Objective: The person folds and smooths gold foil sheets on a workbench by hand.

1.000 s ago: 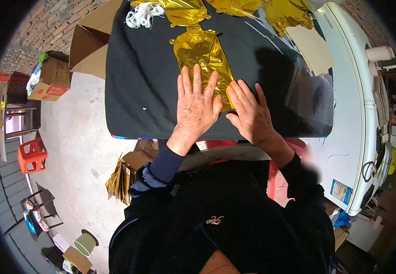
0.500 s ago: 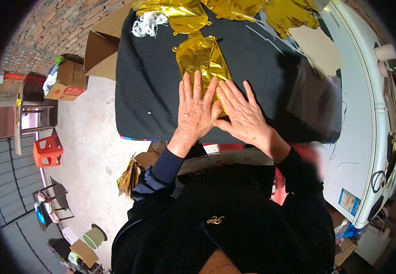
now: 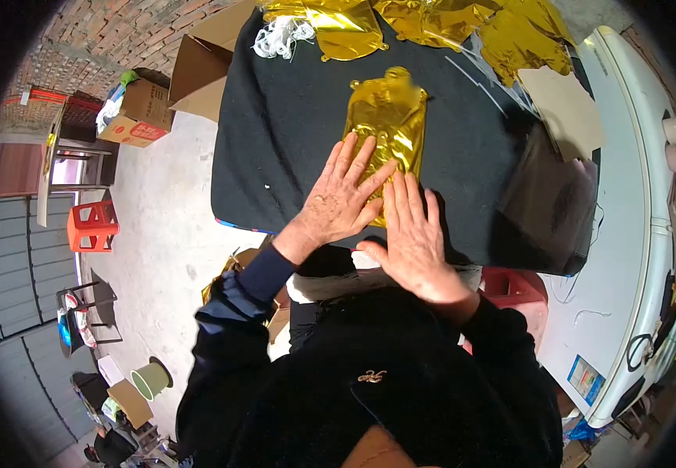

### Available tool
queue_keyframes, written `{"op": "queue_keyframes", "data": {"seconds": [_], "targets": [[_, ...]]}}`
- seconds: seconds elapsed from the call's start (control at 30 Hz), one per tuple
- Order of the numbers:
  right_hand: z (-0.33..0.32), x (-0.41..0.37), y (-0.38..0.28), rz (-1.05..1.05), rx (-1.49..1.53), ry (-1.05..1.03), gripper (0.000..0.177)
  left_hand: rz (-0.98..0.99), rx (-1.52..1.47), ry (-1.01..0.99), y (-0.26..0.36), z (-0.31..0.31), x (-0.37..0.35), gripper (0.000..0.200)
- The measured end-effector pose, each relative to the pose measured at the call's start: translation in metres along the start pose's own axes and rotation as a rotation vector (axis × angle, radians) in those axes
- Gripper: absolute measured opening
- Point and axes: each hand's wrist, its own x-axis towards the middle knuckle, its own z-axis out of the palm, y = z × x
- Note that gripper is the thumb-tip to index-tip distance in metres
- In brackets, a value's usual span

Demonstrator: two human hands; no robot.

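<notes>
Orange first, at the far left: spotted a small orange plastic stool (image 3: 92,226) on the concrete floor, then a printed cardboard carton (image 3: 139,117) and a larger open brown cardboard box (image 3: 197,66) by the brick wall. Moved on to the black cloth-covered table (image 3: 275,140), with a tangle of white string (image 3: 279,37) near its far edge. Found the left hand (image 3: 338,203) palm down, fingers spread wide, fingertips on the near left part of a flat, oblong gold foil balloon (image 3: 386,129). Placed that balloon on the black cloth about mid-table, lengthwise away from the body, near end under both hands. Found the right hand (image 3: 412,242) just beside the left, also flat and palm down, fingers straight and close together, tips on the balloon's near end, heel of the palm over the table's near edge. Saw no pinching or gripping by either hand. Judged the near half pressed down and fairly smooth, the far half bare, wrinkled and perhaps not yet flattened. Noted a heap of crumpled gold foil pieces (image 3: 447,19) along the far edge, untouched and well apart from the hands. Ended at the right with a tan sheet of card (image 3: 560,109), a dark glossy plastic sheet (image 3: 556,203), and a long white appliance (image 3: 634,195) beside the table.
</notes>
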Motion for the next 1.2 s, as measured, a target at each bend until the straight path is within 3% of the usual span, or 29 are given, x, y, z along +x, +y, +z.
{"op": "queue_keyframes", "data": {"seconds": [0.13, 0.2, 0.4, 0.5, 0.6, 0.63, 0.87, 0.9, 1.0, 1.03, 1.2], "targets": [[-0.017, -0.014, -0.001, -0.036, 0.107, 0.145, 0.089, 0.229, -0.078, -0.115, -0.018, -0.016, 0.002, 0.068], [-0.039, -0.001, 0.007, -0.027, 0.115, 0.260, 0.066, 0.325, -0.100, -0.178, -0.029, -0.018, 0.007, 0.064], [-0.026, 0.083, 0.068, -0.384, -0.021, 0.315, 0.045, 0.488, -0.152, -0.235, -0.046, -0.010, 0.013, 0.069], [-0.017, 0.118, 0.092, -0.514, -0.050, 0.240, 0.037, 0.525, -0.191, -0.257, -0.051, -0.008, 0.016, 0.070], [-0.045, 0.126, 0.093, -0.484, 0.022, 0.001, 0.034, 0.550, -0.179, -0.265, -0.051, -0.011, 0.019, 0.069], [-0.042, 0.129, 0.100, -0.525, 0.068, 0.017, 0.028, 0.554, -0.167, -0.269, -0.051, -0.013, 0.020, 0.069], [-0.076, 0.150, 0.101, -0.331, 0.180, -0.508, 0.034, 0.623, -0.219, -0.319, -0.058, -0.013, 0.028, 0.068], [-0.070, 0.153, 0.104, -0.337, 0.200, -0.482, 0.046, 0.638, -0.217, -0.326, -0.058, -0.013, 0.029, 0.068], [-0.074, 0.164, 0.100, -0.311, 0.069, -0.648, 0.051, 0.678, -0.212, -0.365, -0.059, -0.014, 0.034, 0.068], [-0.062, 0.161, 0.113, -0.441, 0.143, -0.501, 0.049, 0.691, -0.210, -0.385, -0.060, -0.015, 0.035, 0.067], [-0.081, 0.161, 0.094, -0.343, 0.107, -0.696, 0.037, 0.730, -0.229, -0.408, -0.062, -0.016, 0.040, 0.069]]}}
